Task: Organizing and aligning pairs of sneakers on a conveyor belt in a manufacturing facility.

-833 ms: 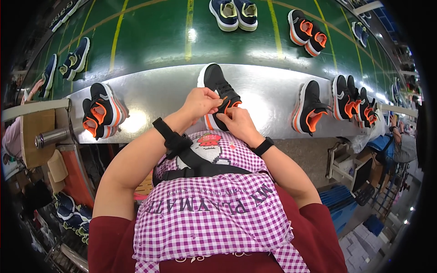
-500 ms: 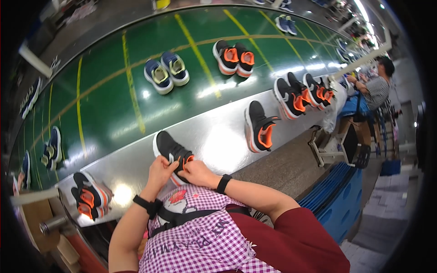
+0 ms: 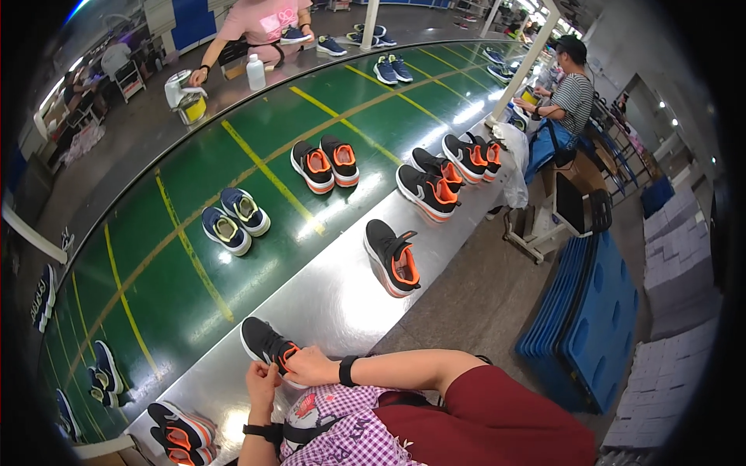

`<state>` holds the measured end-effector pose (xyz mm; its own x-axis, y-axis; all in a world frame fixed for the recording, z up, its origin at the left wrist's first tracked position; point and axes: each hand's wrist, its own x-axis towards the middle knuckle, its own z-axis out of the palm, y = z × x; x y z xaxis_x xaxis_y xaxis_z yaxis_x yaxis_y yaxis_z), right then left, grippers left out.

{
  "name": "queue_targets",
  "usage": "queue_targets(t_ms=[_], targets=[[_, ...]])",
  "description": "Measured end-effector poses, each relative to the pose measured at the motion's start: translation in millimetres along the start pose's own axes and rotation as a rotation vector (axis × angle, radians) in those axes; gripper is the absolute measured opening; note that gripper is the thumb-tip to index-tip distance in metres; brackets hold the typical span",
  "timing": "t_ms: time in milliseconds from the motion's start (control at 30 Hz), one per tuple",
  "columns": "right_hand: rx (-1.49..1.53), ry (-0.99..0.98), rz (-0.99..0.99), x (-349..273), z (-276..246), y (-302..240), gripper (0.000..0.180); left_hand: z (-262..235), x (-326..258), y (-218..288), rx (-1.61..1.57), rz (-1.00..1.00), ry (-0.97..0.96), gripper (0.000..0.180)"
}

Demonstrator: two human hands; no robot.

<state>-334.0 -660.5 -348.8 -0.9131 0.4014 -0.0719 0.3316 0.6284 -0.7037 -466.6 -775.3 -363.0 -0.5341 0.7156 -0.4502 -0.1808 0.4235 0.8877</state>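
Note:
A black sneaker [image 3: 260, 335] with orange lining and a white sole lies on the metal ledge in front of me, toe pointing away. My right hand [image 3: 311, 366] is closed on its collar from the right, with the fingers partly hidden at the opening. My left hand [image 3: 263, 382] is beside the shoe's near left side, thumb and fingers pinched together; whatever is between them is too small to tell. To the right on the ledge stands a single matching sneaker [image 3: 385, 252] with its strap raised. A matching pair [image 3: 180, 431] rests on its side at the lower left.
Beyond the metal ledge [image 3: 342, 311] runs a green belt [image 3: 194, 291] carrying navy sneakers [image 3: 233, 217] and a black-orange pair [image 3: 325, 165]. More black-orange sneakers [image 3: 427, 190] stand farther right. Blue plastic panels [image 3: 583, 318] are stacked at right. A co-worker [image 3: 571, 97] sits beyond; another person [image 3: 264, 31] works across the belt.
My view has tilted up and turned, so the far side of the belt shows. My left hand has drawn slightly back from the sneaker's top; the right stays on it.

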Motion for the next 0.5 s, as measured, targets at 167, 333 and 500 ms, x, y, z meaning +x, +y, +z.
queue_targets(t_ms=[167,333,500], targets=[[-0.032,0.042,-0.051,-0.7,5.1,-13.6,0.023,-15.8,-4.3,-12.8,-0.159,-0.096,-0.043,0.017],[-0.085,0.011,-0.075,2.8,16.8,-27.4,0.018,-25.8,-15.7,-17.4,-0.425,-0.382,-0.126,0.023],[-0.124,-0.052,-0.06,10.0,15.3,-40.9,0.015,-29.2,-20.4,-16.2,-0.402,-0.496,-0.116,0.03]])
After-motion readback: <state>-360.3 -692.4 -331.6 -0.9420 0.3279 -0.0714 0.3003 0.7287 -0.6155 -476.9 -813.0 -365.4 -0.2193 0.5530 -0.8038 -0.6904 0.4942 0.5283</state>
